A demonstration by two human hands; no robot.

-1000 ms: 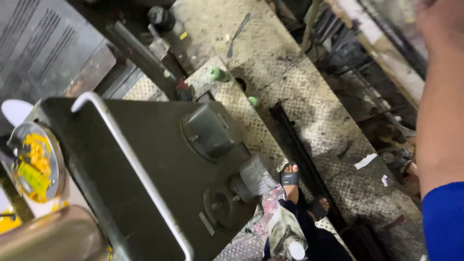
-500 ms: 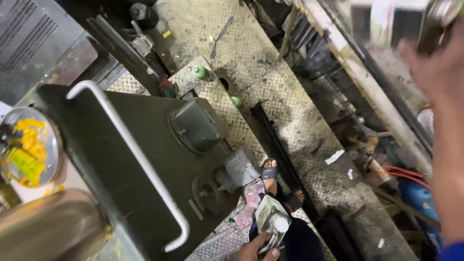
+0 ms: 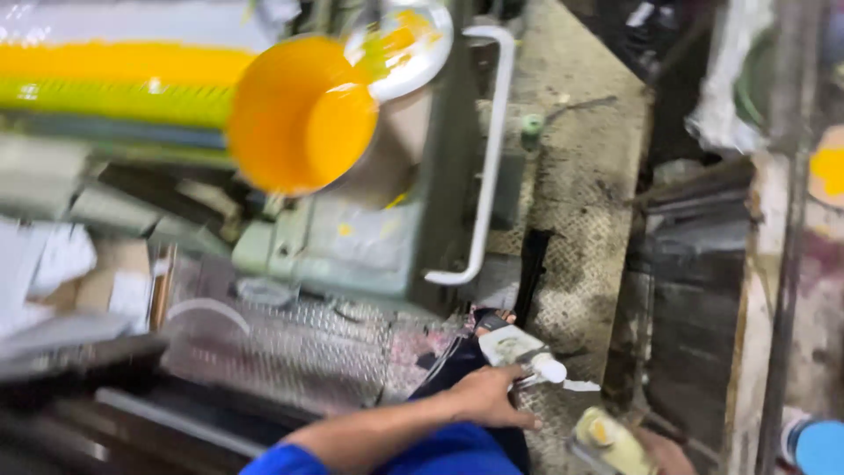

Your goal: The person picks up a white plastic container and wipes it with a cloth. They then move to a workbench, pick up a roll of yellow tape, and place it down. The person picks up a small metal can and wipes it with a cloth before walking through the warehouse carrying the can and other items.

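Orange-yellow ink fills the round tub (image 3: 303, 114) at the top of the view, and that tub serves as the landmark here. Far below it and to the right, near the bottom edge, the left hand (image 3: 488, 396) hangs low with its fingers curled around a crumpled, stained rag (image 3: 510, 345) that ends in a small white cap-like tip. Further right of the hand and lower, the right hand (image 3: 664, 453) shows only in part, touching a pale yellowish bottle (image 3: 607, 440); whether it grips the bottle cannot be told. Just right of the tub runs a white bent handle bar (image 3: 488, 158) on the grey-green machine body (image 3: 352, 242). Below the tub lies ribbed chequer-plate flooring (image 3: 290, 339), blurred by motion.
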